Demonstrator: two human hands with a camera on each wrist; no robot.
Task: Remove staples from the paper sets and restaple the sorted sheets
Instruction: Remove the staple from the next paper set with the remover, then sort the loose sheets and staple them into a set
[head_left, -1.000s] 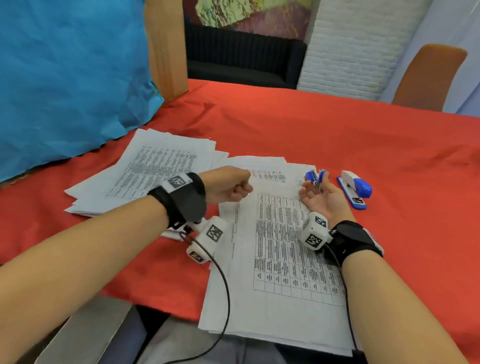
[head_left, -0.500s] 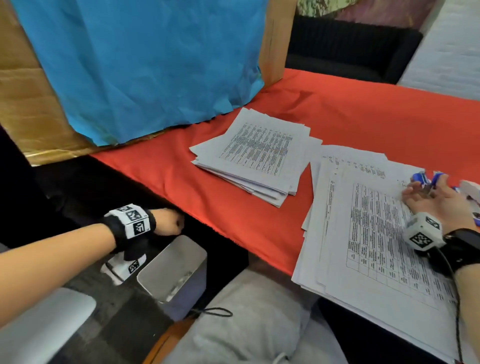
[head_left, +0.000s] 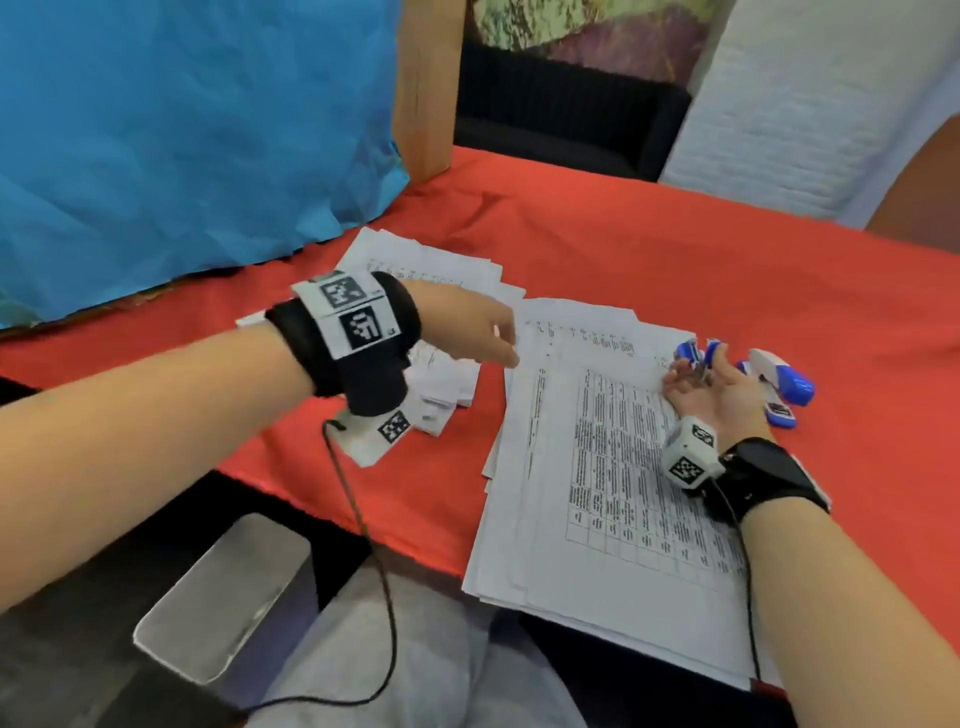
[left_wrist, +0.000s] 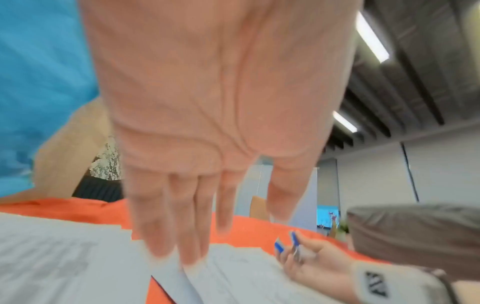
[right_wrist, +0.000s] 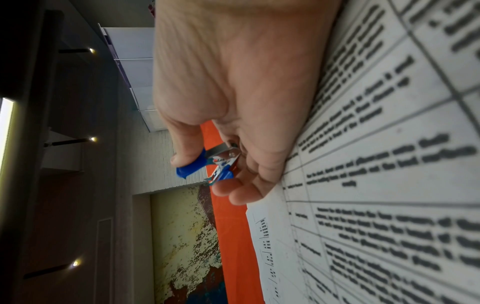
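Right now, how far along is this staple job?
Early, it seems. A loose pile of sheets lies aside, perhaps sorted. The right hand holds the blue staple remover over the printed stack; the left hand reaches toward that stack, fingers straight. The stapler lies unused, so restapling apparently remains.

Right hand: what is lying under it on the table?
The right hand, holding the blue staple remover, rests on the printed paper stack, whose top sheet shows a table of text. The part of that sheet beneath the hand is covered.
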